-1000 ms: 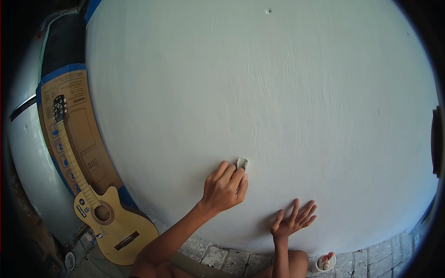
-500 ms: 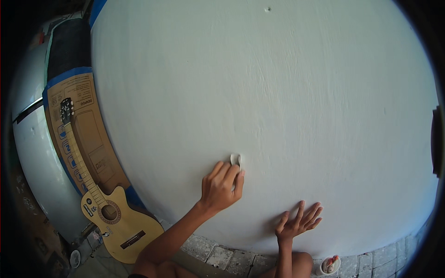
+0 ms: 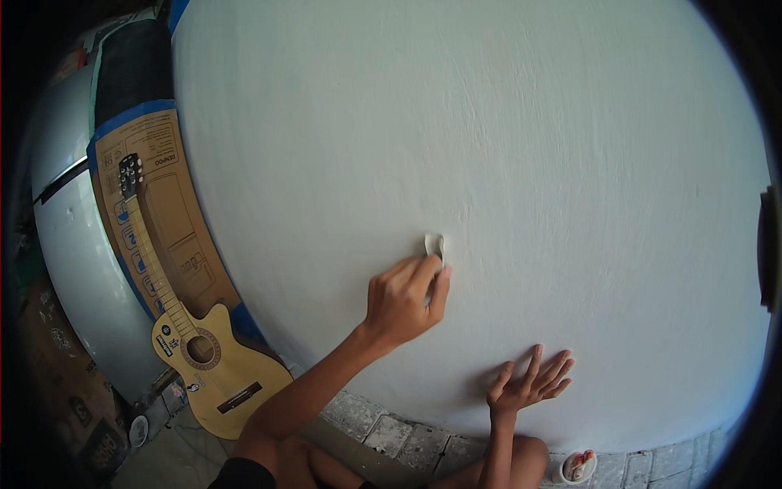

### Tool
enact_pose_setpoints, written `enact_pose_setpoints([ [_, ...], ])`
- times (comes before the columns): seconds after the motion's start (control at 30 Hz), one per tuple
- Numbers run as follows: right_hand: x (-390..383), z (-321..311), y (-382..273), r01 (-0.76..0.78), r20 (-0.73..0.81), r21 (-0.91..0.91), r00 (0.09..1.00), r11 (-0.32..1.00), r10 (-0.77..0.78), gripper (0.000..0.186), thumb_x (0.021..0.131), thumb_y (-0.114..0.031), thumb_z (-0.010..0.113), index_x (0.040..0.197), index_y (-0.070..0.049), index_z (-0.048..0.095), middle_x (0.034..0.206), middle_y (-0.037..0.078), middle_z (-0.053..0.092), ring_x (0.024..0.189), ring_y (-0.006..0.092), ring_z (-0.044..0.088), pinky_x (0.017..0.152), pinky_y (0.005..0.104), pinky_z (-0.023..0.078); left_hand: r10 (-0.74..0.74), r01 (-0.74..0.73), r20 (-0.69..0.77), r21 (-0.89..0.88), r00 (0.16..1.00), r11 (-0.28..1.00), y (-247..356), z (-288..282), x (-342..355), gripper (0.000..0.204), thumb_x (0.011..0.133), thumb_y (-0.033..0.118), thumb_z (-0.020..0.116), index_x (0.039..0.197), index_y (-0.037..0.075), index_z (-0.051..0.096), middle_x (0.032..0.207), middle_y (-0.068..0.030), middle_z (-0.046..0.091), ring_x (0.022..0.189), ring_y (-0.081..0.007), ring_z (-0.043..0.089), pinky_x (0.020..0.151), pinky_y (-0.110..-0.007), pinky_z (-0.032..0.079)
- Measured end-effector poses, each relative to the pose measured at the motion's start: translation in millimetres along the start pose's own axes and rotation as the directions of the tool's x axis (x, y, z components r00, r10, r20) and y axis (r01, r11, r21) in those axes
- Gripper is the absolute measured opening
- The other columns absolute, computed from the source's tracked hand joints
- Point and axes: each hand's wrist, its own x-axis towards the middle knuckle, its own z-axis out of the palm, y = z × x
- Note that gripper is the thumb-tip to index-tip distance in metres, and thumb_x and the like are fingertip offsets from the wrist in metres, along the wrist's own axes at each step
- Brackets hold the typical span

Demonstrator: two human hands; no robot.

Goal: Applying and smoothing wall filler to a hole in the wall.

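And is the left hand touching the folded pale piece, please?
Touching: in the head view, the left hand plainly grips the lower end of the folded pale piece.

You have soft, muted light, faint shadows on the pale wall (image 3: 342,163), glare on the silvery panel (image 3: 91,277), and fisheye bending toward blackened corners.

Guitar (image 3: 220,367) blocks lower left; wall (image 3: 521,147) above offers passage.
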Motion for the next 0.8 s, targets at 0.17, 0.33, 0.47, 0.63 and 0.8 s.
enact_pose_setpoints([
  [0.17,-0.8,-2.0,1.6,-0.018,-0.011,0.009,1.000,1.000,0.018,0.053,0.086,-0.033,0.049,0.134,-0.013,0.051,0.149,0.025,0.029,0.141,0.0398,0.021,0.114,0.0527,0.004,-0.135,0.133,-0.146,-0.027,0.980,0.991,0.7,-11.4,59.7,0.020,0.085,0.009,0.064,0.070,0.004,0.051,0.049,-0.0052,0.049,0.040,-0.0181,0.050,0.039,-0.029,0.038],
  [0.33,0.8,-5.9,1.7,0.001,0.005,0.011,1.000,1.000,-0.001,0.053,0.085,-0.032,0.050,0.134,-0.013,0.051,0.149,0.024,0.030,0.141,0.0396,0.021,0.114,0.0527,0.004,-0.004,0.004,0.040,0.000,0.999,1.000,31.3,8.2,-1.5,0.017,0.086,0.009,0.063,0.073,0.005,0.052,0.050,-0.0046,0.050,0.039,-0.0183,0.052,0.038,-0.030,0.037],
  [0.47,-1.7,-3.9,-0.7,-0.003,0.008,0.023,1.000,1.000,0.003,0.052,0.085,-0.032,0.051,0.134,-0.013,0.051,0.149,0.024,0.030,0.141,0.0396,0.021,0.114,0.0528,0.004,0.006,-0.006,0.001,0.005,1.000,1.000,15.6,3.6,23.6,0.017,0.086,0.010,0.062,0.073,0.005,0.053,0.048,-0.0038,0.050,0.037,-0.0176,0.051,0.037,-0.030,0.037],
  [0.63,-2.4,-2.4,2.7,-0.024,-0.009,0.020,1.000,1.000,0.025,0.052,0.084,-0.032,0.052,0.132,-0.014,0.053,0.148,0.024,0.031,0.141,0.0395,0.022,0.114,0.0532,0.004,-0.239,0.239,-0.042,-0.016,0.970,0.971,-1.0,-17.8,67.5,0.020,0.089,0.011,0.061,0.072,0.006,0.051,0.044,-0.0029,0.045,0.036,-0.0148,0.050,0.038,-0.028,0.035],
  [0.8,1.4,-3.5,0.3,-0.024,-0.006,0.019,1.000,1.000,0.024,0.052,0.083,-0.031,0.052,0.132,-0.015,0.053,0.148,0.024,0.032,0.141,0.0392,0.022,0.114,0.0533,0.004,-0.098,0.103,0.046,-0.118,0.994,0.988,31.9,9.4,7.0,0.021,0.090,0.012,0.061,0.072,0.006,0.051,0.043,-0.0023,0.043,0.036,-0.0089,0.045,0.038,-0.024,0.031],
])
